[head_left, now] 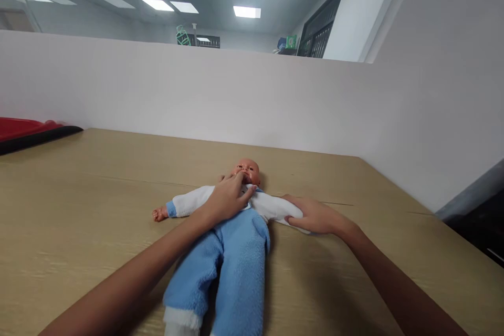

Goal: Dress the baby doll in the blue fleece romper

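Note:
A baby doll (242, 252) in fuzzy blue trousers and a white top with blue cuffs lies on its back on the wooden table, head away from me. My left hand (228, 197) is at the doll's collar and upper chest, its fingers curled by the neck and partly covering the chin. Around the end of the white sleeve (271, 206) on the right, my right hand (309, 214) is closed, thumb on the near side. No doll hand shows at that end. The opposite arm stretches out to the left, its small bare hand (159, 214) past the blue cuff.
The light wooden tabletop (98, 210) meets a white partition wall (189, 94) behind the doll. A red object with a black edge (35, 136) sits at the far left. Something dark (480, 220) stands beyond the table's right edge.

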Motion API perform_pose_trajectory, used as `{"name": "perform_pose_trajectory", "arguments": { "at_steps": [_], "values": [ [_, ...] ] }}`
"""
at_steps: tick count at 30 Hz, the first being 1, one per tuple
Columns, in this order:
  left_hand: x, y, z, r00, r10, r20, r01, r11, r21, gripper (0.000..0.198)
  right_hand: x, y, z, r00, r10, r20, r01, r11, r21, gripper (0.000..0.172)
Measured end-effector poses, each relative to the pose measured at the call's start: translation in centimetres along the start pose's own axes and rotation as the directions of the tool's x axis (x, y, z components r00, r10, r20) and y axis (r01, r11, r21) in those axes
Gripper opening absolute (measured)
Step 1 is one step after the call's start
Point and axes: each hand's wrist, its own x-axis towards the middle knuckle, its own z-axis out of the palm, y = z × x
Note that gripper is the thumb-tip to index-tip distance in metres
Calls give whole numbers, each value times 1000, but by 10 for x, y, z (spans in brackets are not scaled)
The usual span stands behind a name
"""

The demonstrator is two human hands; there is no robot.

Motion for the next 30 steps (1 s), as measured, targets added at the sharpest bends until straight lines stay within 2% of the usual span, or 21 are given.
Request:
{"name": "perform_pose_trajectory", "arguments": {
  "at_steps": [3, 5, 8, 10, 12, 13, 15, 16, 20, 22, 25, 28, 30],
  "values": [
    [-15, -15, -11, 997, 57, -47, -59, 997, -42, 37, 2, 19, -3, 998, -31, -63, 28, 998, -48, 38],
    [-30, -26, -20, 995, 88, -48, -92, 991, -92, 41, 3, 36, -3, 993, -22, -118, 11, 996, -89, 35],
    [-55, -39, -28, 980, 191, 63, -176, 965, -195, 50, 4, 59, 6, 977, 27, -211, -58, 988, -141, 37],
    [-69, -42, -27, 946, 288, 151, -246, 937, -248, 53, 3, 69, 18, 959, 38, -282, -90, 980, -175, 39],
    [-78, -42, -22, 915, 348, 202, -290, 919, -269, 54, -2, 68, 32, 917, 2, -398, -94, 973, -213, 43],
    [-80, -42, -19, 909, 357, 216, -296, 917, -268, 54, -6, 64, 38, 881, -30, -471, -88, 970, -228, 46],
    [-81, -40, -14, 910, 349, 224, -289, 922, -259, 55, -16, 47, 47, 805, -99, -585, -56, 969, -241, 51],
    [-80, -38, -13, 915, 337, 221, -279, 925, -257, 55, -21, 36, 50, 783, -131, -608, -24, 971, -240, 52],
    [-74, -28, -12, 925, 330, 190, -277, 926, -257, 59, -38, -10, 56, 825, -271, -496, 195, 960, -200, 53],
    [-72, -24, -10, 909, 369, 193, -314, 911, -266, 63, -40, -20, 59, 838, -327, -437, 265, 944, -198, 51],
    [-72, -20, -5, 880, 420, 222, -354, 891, -283, 64, -41, -17, 66, 805, -407, -433, 313, 910, -273, 44],
    [-73, -18, -3, 875, 421, 241, -361, 897, -255, 58, -41, -7, 71, 753, -501, -427, 354, 855, -379, 44],
    [-73, -15, -7, 875, 415, 251, -365, 904, -223, 54, -42, -4, 71, 736, -535, -414, 366, 830, -421, 46]
  ]
}}
